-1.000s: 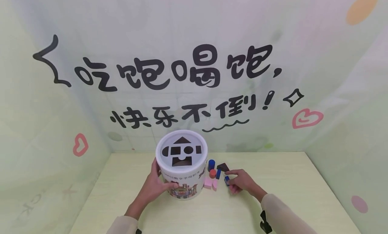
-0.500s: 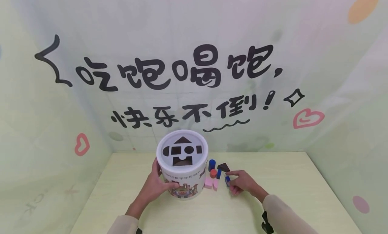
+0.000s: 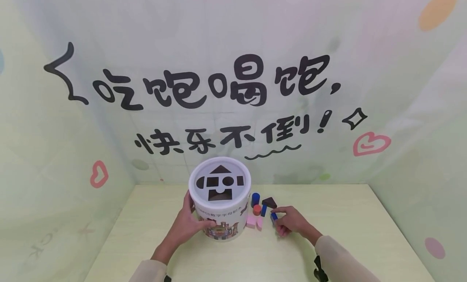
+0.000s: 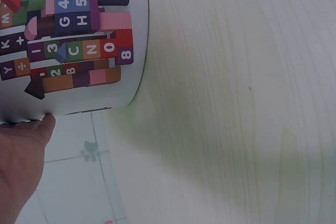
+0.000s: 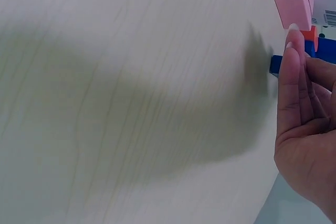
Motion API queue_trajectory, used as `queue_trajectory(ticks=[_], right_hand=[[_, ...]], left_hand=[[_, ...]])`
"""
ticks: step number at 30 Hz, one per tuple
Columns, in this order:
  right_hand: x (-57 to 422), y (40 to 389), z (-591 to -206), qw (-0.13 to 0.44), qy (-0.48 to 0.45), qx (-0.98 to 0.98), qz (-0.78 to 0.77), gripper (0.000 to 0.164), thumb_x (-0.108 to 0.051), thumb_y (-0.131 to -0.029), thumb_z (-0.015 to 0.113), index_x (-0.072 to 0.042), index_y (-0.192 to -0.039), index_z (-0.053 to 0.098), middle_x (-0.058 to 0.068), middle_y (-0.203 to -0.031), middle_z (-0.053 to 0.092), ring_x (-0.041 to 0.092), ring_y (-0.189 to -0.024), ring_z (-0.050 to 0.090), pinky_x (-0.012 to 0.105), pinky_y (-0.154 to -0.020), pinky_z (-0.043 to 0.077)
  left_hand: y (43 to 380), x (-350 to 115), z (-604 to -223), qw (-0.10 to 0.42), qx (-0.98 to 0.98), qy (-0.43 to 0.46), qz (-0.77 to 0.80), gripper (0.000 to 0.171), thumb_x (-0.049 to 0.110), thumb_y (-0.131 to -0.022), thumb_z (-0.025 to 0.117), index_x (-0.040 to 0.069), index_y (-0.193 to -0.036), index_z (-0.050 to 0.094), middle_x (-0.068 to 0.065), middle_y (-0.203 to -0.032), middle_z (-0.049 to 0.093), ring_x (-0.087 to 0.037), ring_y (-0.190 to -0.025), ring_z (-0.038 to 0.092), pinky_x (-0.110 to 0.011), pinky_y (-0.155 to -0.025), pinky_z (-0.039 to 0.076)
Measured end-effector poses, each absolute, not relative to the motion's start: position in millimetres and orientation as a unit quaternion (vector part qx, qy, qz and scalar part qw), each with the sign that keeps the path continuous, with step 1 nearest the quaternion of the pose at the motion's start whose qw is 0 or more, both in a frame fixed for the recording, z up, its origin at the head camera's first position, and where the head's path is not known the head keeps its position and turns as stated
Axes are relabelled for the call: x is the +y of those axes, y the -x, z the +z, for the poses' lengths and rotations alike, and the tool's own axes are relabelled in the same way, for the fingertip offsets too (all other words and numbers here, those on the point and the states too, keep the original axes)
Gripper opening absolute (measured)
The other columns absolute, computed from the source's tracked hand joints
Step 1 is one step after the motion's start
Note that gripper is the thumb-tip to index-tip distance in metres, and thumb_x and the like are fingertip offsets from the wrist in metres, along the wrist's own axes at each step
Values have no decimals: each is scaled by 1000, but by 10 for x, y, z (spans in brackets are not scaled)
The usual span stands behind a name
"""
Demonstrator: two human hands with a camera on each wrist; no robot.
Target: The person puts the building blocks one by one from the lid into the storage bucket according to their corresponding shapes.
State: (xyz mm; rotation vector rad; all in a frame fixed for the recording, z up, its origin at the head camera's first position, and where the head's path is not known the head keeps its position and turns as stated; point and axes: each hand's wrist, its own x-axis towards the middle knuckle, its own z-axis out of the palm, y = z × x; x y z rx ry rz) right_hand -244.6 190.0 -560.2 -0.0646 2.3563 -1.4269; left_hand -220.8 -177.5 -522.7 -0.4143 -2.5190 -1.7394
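A white shape-sorter bucket (image 3: 220, 209) stands upright on the table, with cut-out holes in its lid. My left hand (image 3: 185, 226) grips its left side, thumb across the printed front; the other fingers are mostly hidden. To the right of the bucket, my right hand (image 3: 293, 222) pinches a small blue block (image 3: 274, 217) close over the tabletop. In the right wrist view the fingers hide most of that blue block (image 5: 275, 65). Near it lie a dark triangular block (image 3: 269, 202), a narrow blue block (image 3: 264, 210) and an orange-red cylinder (image 3: 257, 209).
A blue cylinder (image 3: 255, 199) stands against the bucket's right side. Two pink blocks (image 3: 251, 221) sit in front of it, beside the bucket. The pale wood-grain table (image 3: 328, 209) ends at a printed cloth backdrop (image 3: 328, 168), which also rises on both sides.
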Motion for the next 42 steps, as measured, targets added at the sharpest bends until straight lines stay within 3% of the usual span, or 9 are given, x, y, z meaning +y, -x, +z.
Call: queue_trajectory(ticks=[16, 36, 42], right_hand=[[1883, 2592, -5326, 180, 45, 840, -509, 38, -6, -93, 62, 8, -127, 57, 7, -63, 65, 16, -51, 63, 34, -52, 60], [1848, 2684, -4973, 162, 81, 859, -479, 42, -9, -92, 65, 6, -130, 56, 15, -68, 68, 18, -52, 65, 34, -54, 61], [1809, 2670, -4874, 162, 97, 861, -473, 41, -11, -92, 65, 4, -129, 57, 11, -66, 66, 19, -52, 65, 34, -54, 61]], left_hand=[[2238, -1790, -5230, 39, -815, 147, -559, 127, 31, -62, 93, 33, -154, 5, -3, -149, 39, -30, -138, 39, -55, -114, 32], [2234, -1783, -5242, 35, -815, 144, -560, 127, 32, -61, 93, 31, -155, 7, -2, -148, 40, -31, -137, 40, -55, -113, 32], [2224, -1785, -5232, 37, -815, 146, -560, 128, 33, -60, 93, 31, -155, 7, -2, -148, 41, -31, -137, 40, -55, -113, 33]])
